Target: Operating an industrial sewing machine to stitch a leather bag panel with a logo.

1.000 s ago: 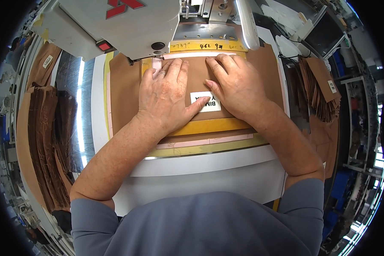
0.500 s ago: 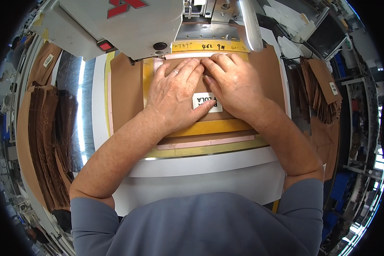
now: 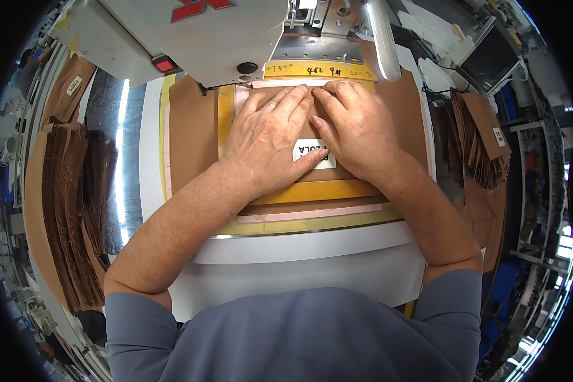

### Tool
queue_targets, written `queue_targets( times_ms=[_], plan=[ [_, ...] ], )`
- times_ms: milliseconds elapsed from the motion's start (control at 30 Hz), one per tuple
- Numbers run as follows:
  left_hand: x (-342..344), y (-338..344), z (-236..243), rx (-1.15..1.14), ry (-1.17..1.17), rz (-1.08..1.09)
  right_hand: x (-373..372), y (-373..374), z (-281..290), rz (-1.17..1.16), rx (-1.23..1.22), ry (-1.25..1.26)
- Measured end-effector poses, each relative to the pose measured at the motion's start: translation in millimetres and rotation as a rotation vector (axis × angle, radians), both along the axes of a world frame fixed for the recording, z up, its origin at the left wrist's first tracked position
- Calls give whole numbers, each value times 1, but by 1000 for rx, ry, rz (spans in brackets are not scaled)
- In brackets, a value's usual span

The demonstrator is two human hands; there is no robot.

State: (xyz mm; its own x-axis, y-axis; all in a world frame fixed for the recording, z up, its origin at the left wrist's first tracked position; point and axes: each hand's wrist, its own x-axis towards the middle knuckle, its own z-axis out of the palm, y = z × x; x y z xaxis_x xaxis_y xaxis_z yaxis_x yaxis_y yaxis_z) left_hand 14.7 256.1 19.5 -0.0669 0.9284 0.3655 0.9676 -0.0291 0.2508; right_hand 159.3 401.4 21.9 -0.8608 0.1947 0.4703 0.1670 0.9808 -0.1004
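Observation:
My left hand [image 3: 267, 140] lies with extended fingers on a brown panel [image 3: 194, 159], its thumb over a white label [image 3: 305, 162]. My right hand [image 3: 356, 130] rests on the same panel, fingers bent but apart, its fingertips near the left hand's. The panel sits within a yellow template frame [image 3: 312, 190] under a grey sewing machine [image 3: 229, 44], whose head and metal plate [image 3: 318, 49] stand just beyond my fingertips. A pink strip [image 3: 312, 213] runs along the near side of the template.
At left, thick stacks of dark brown pieces [image 3: 67, 210] and a labelled brown piece [image 3: 63, 102] lie beside shiny metal [image 3: 134, 159]. At right are fanned brown pieces [image 3: 477, 134], a dark screen [image 3: 487, 57], cables and metal racking [image 3: 531, 191].
My left hand has slid rightward, bringing its fingertips closer to the right hand's. The right hand has shifted slightly. The whole view, machine included, has moved a little rightward in the frame.

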Motion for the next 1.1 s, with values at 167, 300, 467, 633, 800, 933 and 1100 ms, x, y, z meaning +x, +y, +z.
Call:
queue_targets(
  times_ms=[167,300,467,633,800,933,1100],
  plan=[
    [-2,-4,-1,-17,41,16,-3,-2,2,5,24,-15],
    [-5,-14,4,-67,113,96,-3,-3,4,-6,56,-52],
    [-5,-26,6,-100,143,155,-9,-11,6,-29,103,-96],
    [-10,-34,2,-80,131,144,-14,-19,11,-67,170,-145],
    [-13,-33,4,-93,150,144,-17,-24,14,-96,201,-241],
    [-14,-34,5,-86,155,147,-18,-25,16,-105,198,-259],
    [-14,-34,9,-107,148,149,-20,-27,16,-104,178,-257]
  ],
)
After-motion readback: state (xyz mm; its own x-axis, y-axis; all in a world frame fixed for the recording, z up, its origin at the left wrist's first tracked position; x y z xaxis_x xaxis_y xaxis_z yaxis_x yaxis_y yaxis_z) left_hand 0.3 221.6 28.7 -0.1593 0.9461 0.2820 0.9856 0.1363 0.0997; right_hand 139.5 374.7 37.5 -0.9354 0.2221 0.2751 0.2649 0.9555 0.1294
